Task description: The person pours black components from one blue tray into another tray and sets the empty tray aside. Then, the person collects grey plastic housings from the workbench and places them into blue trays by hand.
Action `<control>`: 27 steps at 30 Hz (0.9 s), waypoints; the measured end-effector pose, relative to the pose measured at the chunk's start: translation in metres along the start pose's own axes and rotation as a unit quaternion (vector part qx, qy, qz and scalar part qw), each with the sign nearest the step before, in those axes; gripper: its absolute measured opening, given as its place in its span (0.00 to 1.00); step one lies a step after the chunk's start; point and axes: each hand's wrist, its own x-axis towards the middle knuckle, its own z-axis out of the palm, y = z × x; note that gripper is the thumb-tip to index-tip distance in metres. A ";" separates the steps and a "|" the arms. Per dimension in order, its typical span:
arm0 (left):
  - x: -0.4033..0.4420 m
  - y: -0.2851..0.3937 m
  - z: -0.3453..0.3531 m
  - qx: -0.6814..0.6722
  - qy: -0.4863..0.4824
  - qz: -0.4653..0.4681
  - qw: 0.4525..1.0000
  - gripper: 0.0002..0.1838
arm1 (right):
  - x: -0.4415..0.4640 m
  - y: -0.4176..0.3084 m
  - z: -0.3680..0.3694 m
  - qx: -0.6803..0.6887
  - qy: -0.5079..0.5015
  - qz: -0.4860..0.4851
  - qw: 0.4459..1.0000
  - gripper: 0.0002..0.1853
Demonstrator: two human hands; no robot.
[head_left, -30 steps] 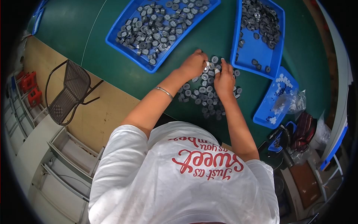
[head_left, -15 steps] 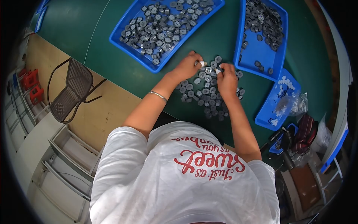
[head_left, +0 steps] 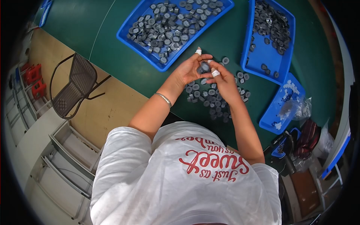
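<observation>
From the head view, the left hand (head_left: 190, 69) is open, with its fingers a bit bent. The right hand (head_left: 226, 81) has bent fingers close to it. Some small gray pieces (head_left: 204, 67) are up between the two hands, but I can't tell which hand grips them. More gray rounds (head_left: 213, 100) lie in a pile on the green table (head_left: 138, 80), near two blue bins (head_left: 164, 68) (head_left: 265, 63).

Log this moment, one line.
left hand + right hand: grey parts between fingers, raised | loose pile: below, on green table | left tray, right tray: grey pieces inside
</observation>
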 end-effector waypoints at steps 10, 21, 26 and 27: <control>-0.006 0.004 -0.018 -0.102 0.086 0.048 0.990 0.19 | 0.022 0.024 -0.002 -0.636 0.028 -0.175 0.751 0.19; -0.006 0.000 -0.020 -0.145 0.041 0.057 0.987 0.21 | 0.030 0.018 0.006 -0.371 0.136 -0.103 0.913 0.15; -0.002 -0.005 -0.024 -0.168 0.001 0.027 0.985 0.19 | 0.033 0.010 -0.009 -0.250 0.107 -0.112 0.956 0.13; -0.002 -0.004 -0.025 -0.169 0.000 0.028 0.985 0.19 | 0.035 0.006 -0.020 -0.251 0.107 -0.112 0.956 0.13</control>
